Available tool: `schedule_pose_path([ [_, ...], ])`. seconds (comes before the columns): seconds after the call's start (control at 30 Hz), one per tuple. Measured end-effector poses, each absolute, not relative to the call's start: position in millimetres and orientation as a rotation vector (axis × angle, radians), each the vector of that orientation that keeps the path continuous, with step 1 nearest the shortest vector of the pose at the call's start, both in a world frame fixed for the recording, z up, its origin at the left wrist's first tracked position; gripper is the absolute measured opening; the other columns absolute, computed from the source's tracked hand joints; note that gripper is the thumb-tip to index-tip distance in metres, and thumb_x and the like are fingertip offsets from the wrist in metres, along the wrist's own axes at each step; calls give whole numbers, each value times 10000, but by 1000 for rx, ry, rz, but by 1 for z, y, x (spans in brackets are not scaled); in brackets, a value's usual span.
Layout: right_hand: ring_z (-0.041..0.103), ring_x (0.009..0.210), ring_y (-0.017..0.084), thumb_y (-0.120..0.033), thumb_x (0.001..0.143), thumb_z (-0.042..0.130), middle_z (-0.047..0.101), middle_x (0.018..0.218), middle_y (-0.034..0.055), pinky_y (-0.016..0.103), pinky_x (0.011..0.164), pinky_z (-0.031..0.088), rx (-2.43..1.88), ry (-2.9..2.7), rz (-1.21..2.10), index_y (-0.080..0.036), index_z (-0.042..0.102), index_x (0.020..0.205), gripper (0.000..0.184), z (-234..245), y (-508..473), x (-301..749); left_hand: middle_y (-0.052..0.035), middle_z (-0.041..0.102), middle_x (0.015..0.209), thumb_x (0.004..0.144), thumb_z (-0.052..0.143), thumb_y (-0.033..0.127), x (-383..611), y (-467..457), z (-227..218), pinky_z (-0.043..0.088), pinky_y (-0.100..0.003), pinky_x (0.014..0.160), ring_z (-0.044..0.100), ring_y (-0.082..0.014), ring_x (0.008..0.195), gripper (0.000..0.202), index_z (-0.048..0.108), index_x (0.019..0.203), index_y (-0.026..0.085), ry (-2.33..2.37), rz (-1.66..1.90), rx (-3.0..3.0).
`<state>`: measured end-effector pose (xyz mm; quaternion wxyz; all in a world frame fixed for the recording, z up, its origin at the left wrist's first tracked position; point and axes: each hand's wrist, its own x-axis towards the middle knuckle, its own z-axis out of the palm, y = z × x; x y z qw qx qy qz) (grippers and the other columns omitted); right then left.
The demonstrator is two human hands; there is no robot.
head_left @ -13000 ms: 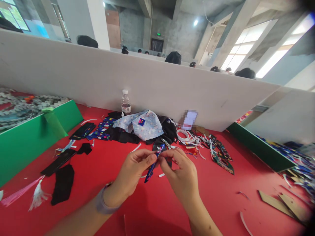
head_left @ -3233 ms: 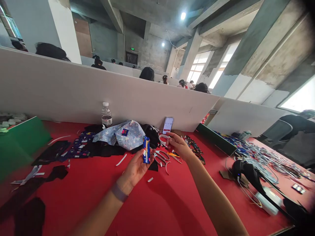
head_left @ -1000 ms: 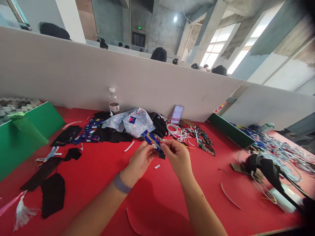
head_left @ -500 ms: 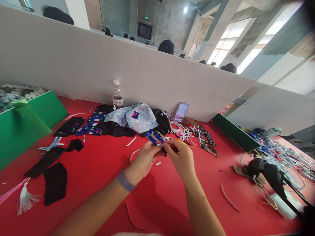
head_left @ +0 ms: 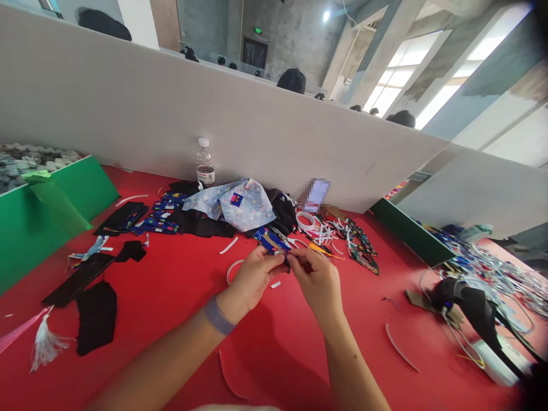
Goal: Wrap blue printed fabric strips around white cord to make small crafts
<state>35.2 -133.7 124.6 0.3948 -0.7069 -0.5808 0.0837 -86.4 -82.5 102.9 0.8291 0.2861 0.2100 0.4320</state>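
Between both hands is a small piece of dark blue printed fabric (head_left: 270, 240) with a tan strip along it. My left hand (head_left: 252, 275) pinches its near side, thumb on top. The fingers of my right hand (head_left: 315, 279) are closed on its right end, close to the left thumb. Just behind the fabric lies a light blue printed cloth (head_left: 248, 205) on a heap of black cloth. A white cord loop (head_left: 230, 273) lies beside my left hand, and a small white scrap (head_left: 276, 284) lies below the fingers.
A bottle (head_left: 205, 162) stands by the grey partition (head_left: 171, 108). White tape (head_left: 305, 221) and tangled strips lie right of the cloth. Black fabric pieces (head_left: 96, 317) are at left, near a green panel (head_left: 98, 185). A black strap device (head_left: 468, 299) sits at right.
The right hand has shifted slightly right and down along the fabric's edge, its fingers more curled. The left hand keeps its hold almost unmoved.
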Motion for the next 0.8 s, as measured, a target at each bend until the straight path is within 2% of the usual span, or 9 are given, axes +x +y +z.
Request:
schedule_pose_path([
  [0.23,534,483,114,-330,807,558,642,595,-3,204,459,382,-1749,-1463,183,-190,691,796,193,141,-130,35,-64,698,841,642,751,136,-83,-83,97,491,-322,761,648,-188,788,236,654,857,133,548,866,612],
  [0.37,581,557,129,-297,811,563,664,665,6,216,514,414,-1728,-1531,232,-205,695,817,161,149,-123,31,-47,683,794,646,752,153,-80,-85,93,492,-320,751,637,-168,743,201,655,821,138,567,833,598],
  [0.53,600,652,156,-268,826,547,671,790,29,249,568,419,-1805,-1658,216,-228,710,851,170,141,-122,34,-40,676,720,661,736,181,-80,-84,95,495,-308,729,633,-161,706,112,660,728,134,570,839,587],
  [0.8,566,605,140,-264,851,531,616,746,28,251,564,412,-1817,-1738,114,-219,718,872,194,132,-131,45,-31,674,695,667,727,187,-81,-84,99,508,-332,744,638,-168,705,94,645,687,144,587,837,520],
])
